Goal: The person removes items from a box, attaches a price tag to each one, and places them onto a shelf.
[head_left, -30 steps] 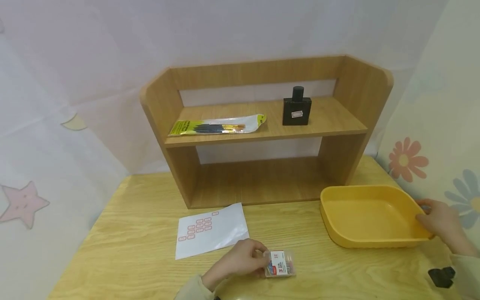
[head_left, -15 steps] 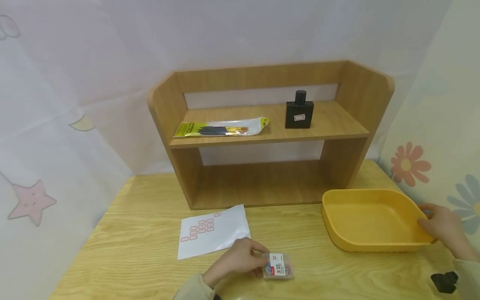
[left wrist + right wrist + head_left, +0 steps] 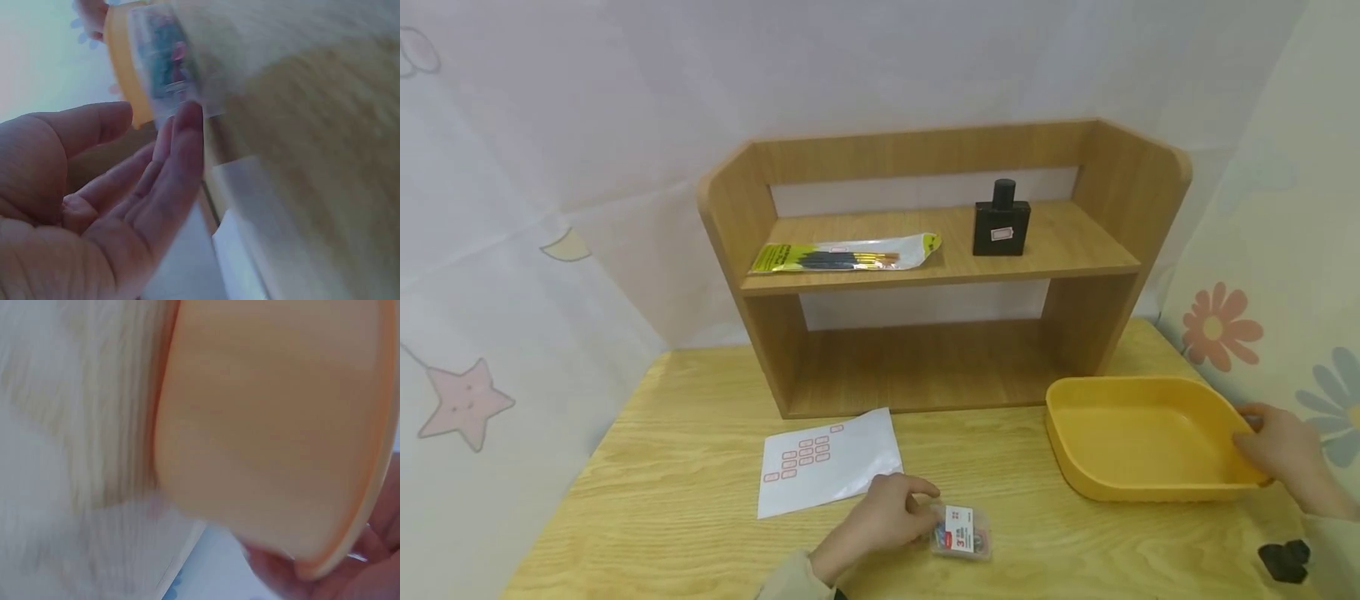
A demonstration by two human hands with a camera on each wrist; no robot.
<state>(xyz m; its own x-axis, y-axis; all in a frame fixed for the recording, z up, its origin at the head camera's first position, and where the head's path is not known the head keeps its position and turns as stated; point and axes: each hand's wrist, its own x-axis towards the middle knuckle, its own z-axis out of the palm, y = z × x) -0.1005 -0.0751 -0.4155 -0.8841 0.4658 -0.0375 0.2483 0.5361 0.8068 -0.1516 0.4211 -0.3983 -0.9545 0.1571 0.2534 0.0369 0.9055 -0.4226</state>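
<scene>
A small clear plastic box of coloured paper clips (image 3: 961, 533) with a white label lies on the table near the front. Just left of it is my left hand (image 3: 880, 515), its thumb and fingers spread apart. In the left wrist view, the fingertips (image 3: 189, 115) are at the near end of the box, and the thumb stands away from it; whether they touch is unclear. At the right, my right hand (image 3: 1285, 450) grips the right-hand rim of a shallow yellow tray (image 3: 1150, 492). The right wrist view shows fingers around the tray's rim, partly hidden behind it.
A two-level wooden shelf (image 3: 940, 279) stands at the back. On its upper board lie a bag of paintbrushes (image 3: 850, 254) and an upright black bottle (image 3: 1002, 229). A white sheet with red-bordered labels (image 3: 827, 471) lies on the table before the shelf.
The head view has shifted slightly. My left forefinger has lifted a little from the paper clip box's edge. My right hand keeps its grip on the yellow tray.
</scene>
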